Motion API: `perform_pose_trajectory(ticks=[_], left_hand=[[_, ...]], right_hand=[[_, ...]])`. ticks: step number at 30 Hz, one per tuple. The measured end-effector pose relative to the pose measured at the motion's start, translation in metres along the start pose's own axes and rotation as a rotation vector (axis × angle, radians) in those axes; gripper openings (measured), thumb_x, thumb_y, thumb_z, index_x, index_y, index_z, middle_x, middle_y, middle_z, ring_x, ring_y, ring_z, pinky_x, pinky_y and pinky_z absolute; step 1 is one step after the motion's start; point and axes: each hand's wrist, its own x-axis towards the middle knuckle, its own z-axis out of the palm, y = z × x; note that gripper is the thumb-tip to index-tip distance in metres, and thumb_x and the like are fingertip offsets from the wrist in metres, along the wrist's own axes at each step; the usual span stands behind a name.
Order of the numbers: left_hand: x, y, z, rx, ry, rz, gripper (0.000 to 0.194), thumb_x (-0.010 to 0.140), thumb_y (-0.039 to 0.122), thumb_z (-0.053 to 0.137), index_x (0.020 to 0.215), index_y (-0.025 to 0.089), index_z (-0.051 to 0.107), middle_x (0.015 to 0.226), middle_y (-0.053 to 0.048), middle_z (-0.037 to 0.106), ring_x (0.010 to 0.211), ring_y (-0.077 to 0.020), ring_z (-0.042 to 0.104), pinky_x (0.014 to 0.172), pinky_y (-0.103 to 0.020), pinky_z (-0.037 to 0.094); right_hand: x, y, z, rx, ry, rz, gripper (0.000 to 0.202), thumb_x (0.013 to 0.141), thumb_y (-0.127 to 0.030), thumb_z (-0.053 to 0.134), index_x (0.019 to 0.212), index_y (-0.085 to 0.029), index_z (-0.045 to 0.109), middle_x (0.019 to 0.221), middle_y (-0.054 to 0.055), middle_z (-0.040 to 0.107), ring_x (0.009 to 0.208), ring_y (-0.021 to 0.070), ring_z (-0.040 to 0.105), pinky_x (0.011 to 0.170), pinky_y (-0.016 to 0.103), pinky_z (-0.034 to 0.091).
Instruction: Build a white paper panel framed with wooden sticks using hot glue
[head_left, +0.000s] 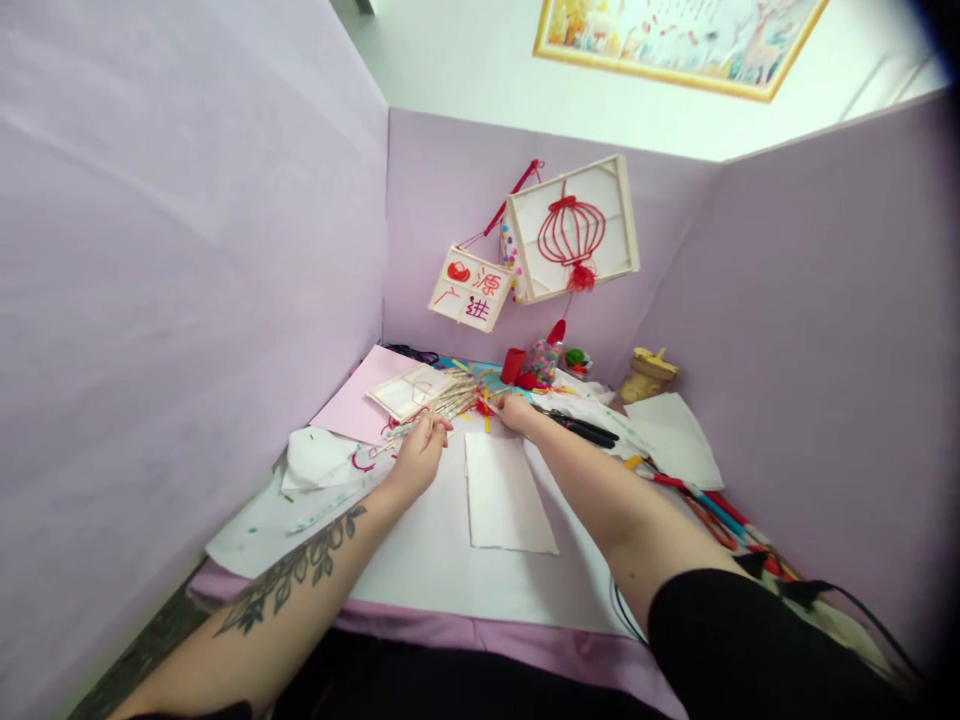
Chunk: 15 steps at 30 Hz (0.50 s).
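Black sleeve of the person (720,630) is nearest to the camera, at the lower right of the frame, and a forearm with a dark leaf tattoo (300,580) reaches from the lower left. Both hands meet the middle of the frame, well in front of the body. The left hand (420,452) has its fingers curled inward, thumb on top; I cannot tell if something thin is held. The right hand (516,412) has its fingers bent and nearly closed, its tips beside thin pieces; whether it grips one, I cannot tell. Between the hands and slightly beyond them lies a loose bundle of thin pale sticks (454,397). Below the right hand, at centre, a white rectangular sheet (510,495) lies flat on the table. At right of this hand is a tool with black handles (589,430).
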Motion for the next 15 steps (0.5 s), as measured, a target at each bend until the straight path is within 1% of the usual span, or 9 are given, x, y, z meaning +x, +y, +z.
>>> perform_pose_trajectory(ticks=[2, 5, 7, 8, 10, 11, 13, 15], left_hand=[[0.001, -0.005, 0.0, 0.125, -0.062, 0.052, 0.02, 0.088, 0.026, 0.035, 0.086, 0.019, 0.053, 0.072, 0.0, 0.053, 0.067, -0.0152, 0.05, 0.064, -0.029, 0.042], [0.002, -0.013, 0.002, 0.244, -0.124, 0.107, 0.019, 0.083, 0.017, 0.036, 0.081, 0.019, 0.055, 0.078, -0.002, 0.057, 0.079, -0.0178, 0.053, 0.075, -0.033, 0.043], [0.001, -0.016, 0.005, 0.244, -0.115, 0.095, 0.021, 0.084, 0.017, 0.035, 0.086, 0.019, 0.056, 0.077, -0.002, 0.057, 0.078, -0.018, 0.054, 0.075, -0.033, 0.043], [0.0, -0.015, 0.007, 0.231, -0.107, 0.083, 0.022, 0.086, 0.019, 0.034, 0.09, 0.019, 0.056, 0.075, -0.002, 0.057, 0.075, -0.0179, 0.055, 0.073, -0.032, 0.043], [-0.005, -0.01, 0.012, 0.204, -0.106, 0.082, 0.024, 0.089, 0.023, 0.033, 0.093, 0.019, 0.056, 0.075, -0.002, 0.059, 0.073, -0.0179, 0.056, 0.07, -0.031, 0.043], [-0.008, -0.006, 0.014, 0.2, -0.114, 0.093, 0.025, 0.09, 0.026, 0.033, 0.093, 0.019, 0.056, 0.077, -0.002, 0.06, 0.075, -0.0182, 0.056, 0.071, -0.031, 0.042], [-0.015, 0.004, 0.017, 0.225, -0.141, 0.108, 0.026, 0.09, 0.032, 0.037, 0.095, 0.019, 0.059, 0.08, -0.003, 0.062, 0.076, -0.0186, 0.057, 0.07, -0.03, 0.041], [-0.02, 0.012, 0.02, 0.295, -0.193, 0.088, 0.029, 0.087, 0.04, 0.045, 0.1, 0.019, 0.06, 0.072, -0.001, 0.06, 0.069, -0.0178, 0.054, 0.063, -0.028, 0.037]], right_hand=[[0.002, 0.001, -0.003, 0.03, 0.013, 0.006, 0.009, 0.071, -0.003, 0.057, 0.069, -0.009, 0.064, 0.074, 0.009, 0.066, 0.073, 0.0148, 0.061, 0.066, 0.023, 0.04], [0.002, 0.004, -0.025, 0.112, 0.077, 0.002, 0.011, 0.071, -0.007, 0.056, 0.076, -0.013, 0.064, 0.077, 0.007, 0.067, 0.071, 0.016, 0.061, 0.065, 0.025, 0.041], [-0.004, 0.006, -0.041, 0.175, 0.126, -0.017, 0.013, 0.074, -0.013, 0.054, 0.083, -0.015, 0.063, 0.08, 0.006, 0.067, 0.07, 0.0153, 0.06, 0.064, 0.025, 0.043], [-0.009, 0.006, -0.047, 0.245, 0.148, -0.028, 0.013, 0.076, -0.018, 0.053, 0.085, -0.016, 0.061, 0.079, 0.004, 0.066, 0.068, 0.0146, 0.059, 0.063, 0.025, 0.043], [-0.026, 0.004, -0.053, 0.487, 0.168, -0.049, 0.013, 0.078, -0.029, 0.052, 0.08, -0.018, 0.058, 0.071, 0.001, 0.063, 0.063, 0.0136, 0.056, 0.06, 0.025, 0.044], [-0.036, 0.003, -0.052, 0.662, 0.166, -0.056, 0.016, 0.077, -0.035, 0.054, 0.076, -0.019, 0.055, 0.067, 0.0, 0.06, 0.06, 0.0132, 0.055, 0.059, 0.025, 0.044], [-0.057, -0.002, -0.041, 0.975, 0.132, -0.077, 0.024, 0.073, -0.043, 0.061, 0.072, -0.02, 0.053, 0.063, -0.002, 0.057, 0.057, 0.012, 0.052, 0.057, 0.025, 0.044], [-0.074, -0.007, -0.024, 1.202, 0.06, -0.083, 0.03, 0.069, -0.046, 0.068, 0.073, -0.02, 0.055, 0.062, -0.003, 0.056, 0.055, 0.0107, 0.051, 0.056, 0.024, 0.044]])
